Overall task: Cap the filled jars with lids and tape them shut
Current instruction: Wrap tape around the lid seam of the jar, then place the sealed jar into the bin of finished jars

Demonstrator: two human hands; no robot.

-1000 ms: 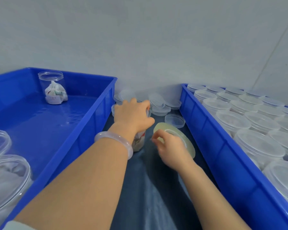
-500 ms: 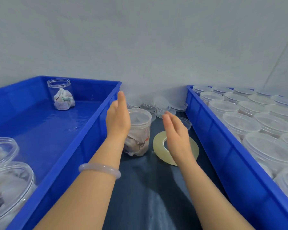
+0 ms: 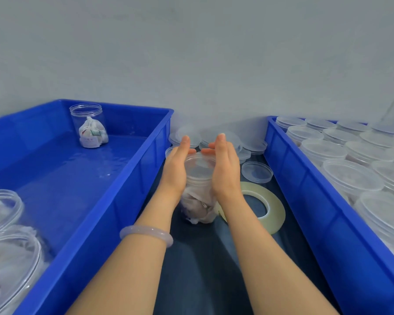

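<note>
Left hand [image 3: 176, 170] and right hand [image 3: 225, 170] have closed onto the jar [image 3: 198, 178].

From my screen, the left bin [image 3: 114, 212] and right bin [image 3: 316, 212] are bright plain blue, and the cloth [image 3: 203, 269] is dark navy. The jar [image 3: 198, 173] is clear, its filling whitish-pink (no print I can read). The tape roll [image 3: 279, 214] is pale yellow and the bracelet [image 3: 146, 231] milky lilac.

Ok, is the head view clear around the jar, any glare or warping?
Head view: soft, even light, no harsh glare; jar between left hand and right hand reads sharp; near jars at the lower-left edge look stretched by the wide lens.
</note>
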